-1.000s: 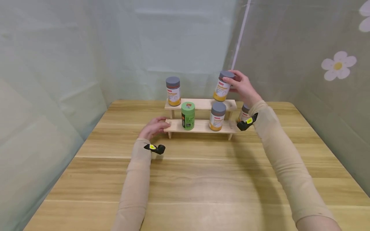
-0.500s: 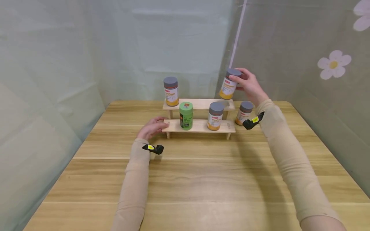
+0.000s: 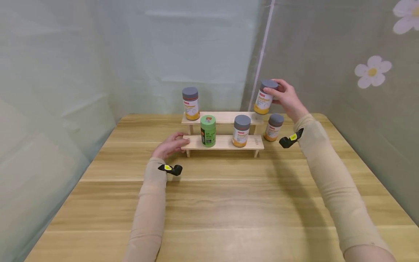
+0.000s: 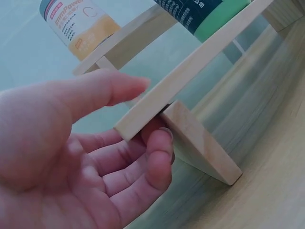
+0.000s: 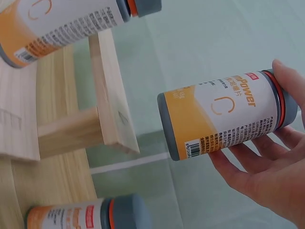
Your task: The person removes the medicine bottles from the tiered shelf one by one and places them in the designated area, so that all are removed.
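My right hand (image 3: 288, 99) grips a supplement bottle (image 3: 263, 100) near its grey lid, thumb on one side and fingers on the other. The right wrist view shows this bottle (image 5: 224, 112) off the shelf, past the upper tier's right end. With curled fingers under the board and the thumb by its upper edge, my left hand (image 3: 170, 145) holds the left end of the two-tier wooden shelf (image 3: 226, 142). On the lower tier stand a green-lidded jar (image 3: 208, 131) and a grey-lidded bottle (image 3: 241, 133). Another such bottle (image 3: 191, 105) stands on the upper tier's left.
One more grey-lidded bottle (image 3: 273, 128) stands on the wooden table (image 3: 209, 203), just right of the shelf. Pale cloth (image 3: 203, 43) hangs behind the table, and a cloth with flowers (image 3: 327, 65) is at the right.
My right hand has carried the bottle to the right, from over the upper tier to beyond its right end. The left hand stays at the shelf's left end. The head view has shifted slightly.
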A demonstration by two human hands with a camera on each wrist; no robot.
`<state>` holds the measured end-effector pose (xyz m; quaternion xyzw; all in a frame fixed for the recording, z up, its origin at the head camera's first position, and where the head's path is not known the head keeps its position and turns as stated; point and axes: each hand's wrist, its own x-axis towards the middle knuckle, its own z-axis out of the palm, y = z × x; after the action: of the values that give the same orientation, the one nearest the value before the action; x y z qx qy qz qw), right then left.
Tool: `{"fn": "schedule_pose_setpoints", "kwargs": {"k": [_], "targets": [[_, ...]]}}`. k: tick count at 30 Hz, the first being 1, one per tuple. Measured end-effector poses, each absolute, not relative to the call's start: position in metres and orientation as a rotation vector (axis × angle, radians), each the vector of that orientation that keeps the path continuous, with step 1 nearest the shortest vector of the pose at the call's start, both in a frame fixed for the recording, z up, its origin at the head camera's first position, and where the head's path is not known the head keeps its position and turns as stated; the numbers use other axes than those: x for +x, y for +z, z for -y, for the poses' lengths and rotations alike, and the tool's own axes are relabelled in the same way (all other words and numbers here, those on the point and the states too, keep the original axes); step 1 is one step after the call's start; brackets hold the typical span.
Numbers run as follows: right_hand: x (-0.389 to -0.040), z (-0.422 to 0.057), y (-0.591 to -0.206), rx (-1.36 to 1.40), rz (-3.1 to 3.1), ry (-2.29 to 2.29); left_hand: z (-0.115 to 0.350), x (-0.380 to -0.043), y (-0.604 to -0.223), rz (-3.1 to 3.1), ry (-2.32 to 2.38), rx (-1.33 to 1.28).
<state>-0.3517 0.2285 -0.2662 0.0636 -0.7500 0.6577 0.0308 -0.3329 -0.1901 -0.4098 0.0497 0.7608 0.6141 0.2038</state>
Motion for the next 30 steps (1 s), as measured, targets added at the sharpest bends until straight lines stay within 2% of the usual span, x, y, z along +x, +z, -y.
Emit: {"fn": "schedule_pose_setpoints", "kwargs": {"k": [30], "targets": [[-0.346,-0.258,-0.280,0.127,2.348,1.963,0.192,-0.337,-0.413,-2.166,1.744,-0.063]]}}
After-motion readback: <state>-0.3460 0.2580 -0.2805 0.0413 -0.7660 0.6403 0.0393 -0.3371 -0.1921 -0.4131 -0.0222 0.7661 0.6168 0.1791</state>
